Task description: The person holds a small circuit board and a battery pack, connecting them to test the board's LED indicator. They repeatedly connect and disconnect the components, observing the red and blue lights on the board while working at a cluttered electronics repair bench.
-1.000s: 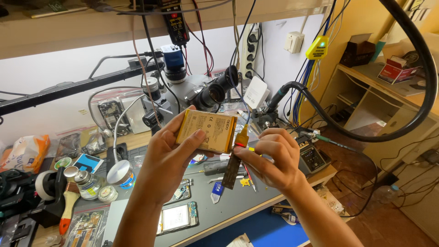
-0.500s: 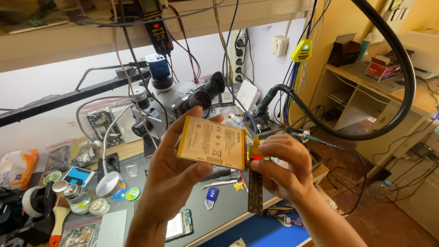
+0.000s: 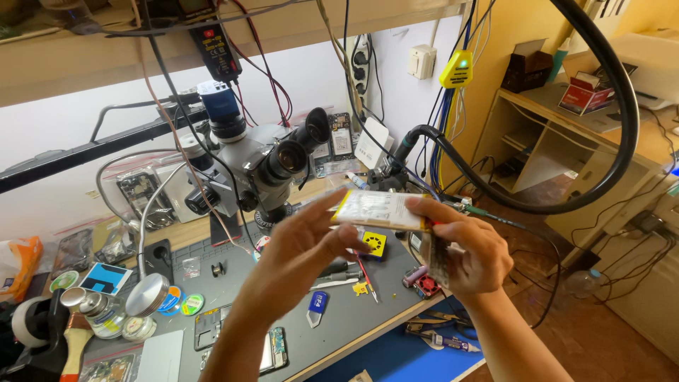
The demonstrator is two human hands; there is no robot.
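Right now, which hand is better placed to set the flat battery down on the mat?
Probably left. The left hand pinches the flat battery along its near edge and sits directly over the grey work mat. The right hand only grips the far end and also holds a small tool.

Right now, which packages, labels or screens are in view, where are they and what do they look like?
Flat battery pack: held between both hands, pale label face, yellow edge.
Red and white box: right shelf top.
Yellow tag: hanging on cables by the wall, small green light.
Phone: lying on the grey mat, opened.
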